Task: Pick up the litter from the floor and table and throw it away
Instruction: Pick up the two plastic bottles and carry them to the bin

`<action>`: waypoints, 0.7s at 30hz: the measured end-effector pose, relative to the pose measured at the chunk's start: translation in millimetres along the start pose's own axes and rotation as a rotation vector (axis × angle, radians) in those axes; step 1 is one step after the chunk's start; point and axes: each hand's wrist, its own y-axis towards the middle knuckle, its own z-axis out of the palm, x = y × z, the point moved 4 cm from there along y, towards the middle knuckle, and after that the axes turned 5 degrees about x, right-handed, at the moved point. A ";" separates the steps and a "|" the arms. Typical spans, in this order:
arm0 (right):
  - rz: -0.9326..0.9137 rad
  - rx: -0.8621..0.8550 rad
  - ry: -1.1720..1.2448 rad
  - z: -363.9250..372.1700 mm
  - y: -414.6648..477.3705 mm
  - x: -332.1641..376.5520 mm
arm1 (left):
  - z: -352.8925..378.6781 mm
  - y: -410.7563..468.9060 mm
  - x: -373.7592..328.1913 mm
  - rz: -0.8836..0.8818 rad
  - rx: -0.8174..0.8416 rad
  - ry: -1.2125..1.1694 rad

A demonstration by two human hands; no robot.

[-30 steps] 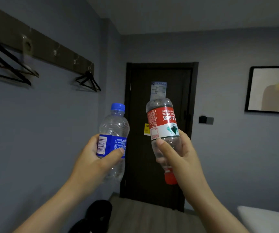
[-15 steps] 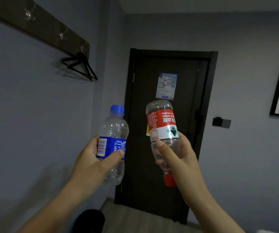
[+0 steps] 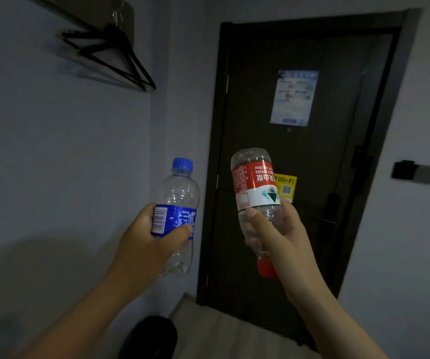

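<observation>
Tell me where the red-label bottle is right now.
In the head view, the red-label bottle is centre-right, held upside down in the right hand in front of the dark door, right of the blue-capped bottle in the left hand.

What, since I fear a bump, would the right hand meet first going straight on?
Likely the door, near its sticker; nothing shows between it and the right hand gripping the red bottle. Depth is unclear.
</observation>
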 end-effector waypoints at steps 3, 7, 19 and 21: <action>0.061 0.042 0.032 -7.3 45.4 -41.7 | 16.2 36.6 30.3 -0.044 -0.037 0.051; 0.177 0.122 0.064 -8.1 97.0 -99.0 | 31.1 74.2 73.7 -0.115 -0.085 0.085; 0.459 0.281 0.096 46.8 192.6 -257.1 | 30.3 168.7 221.9 -0.337 -0.146 0.085; 0.498 0.300 0.075 64.8 212.1 -283.2 | 22.9 189.5 252.9 -0.368 -0.155 0.091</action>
